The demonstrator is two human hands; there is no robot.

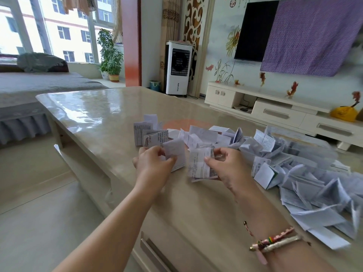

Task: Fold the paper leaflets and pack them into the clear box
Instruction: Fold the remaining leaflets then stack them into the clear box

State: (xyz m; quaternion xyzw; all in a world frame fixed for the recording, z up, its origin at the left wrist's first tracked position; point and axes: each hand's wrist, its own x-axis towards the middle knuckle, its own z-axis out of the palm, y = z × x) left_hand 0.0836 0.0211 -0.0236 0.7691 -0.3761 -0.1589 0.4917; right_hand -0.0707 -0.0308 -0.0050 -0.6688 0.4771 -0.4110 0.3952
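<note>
The left hand [155, 160] pinches a small folded leaflet [175, 154] between thumb and fingertips, holding it upright just above the worktop [94, 114]. Beyond that hand a few folded leaflets [150, 134] stand together. To its left lies open polished surface, then the worktop's near edge, close to the wrist, so anything dropped that way could slide off. The right hand [222, 163] pinches a printed leaflet [200, 163], partly creased, by its upper edge, fingers curled round the paper. Right of that hand, a loose heap of leaflets [294, 173] sprawls toward the far right edge. The clear box seems to sit blurred behind that heap, though I cannot tell for sure. The paper looks thin, light and limp; it should crease readily, tear if tugged, and slip on the glossy top. Holding it by the corners or folded edges looks safest.
</note>
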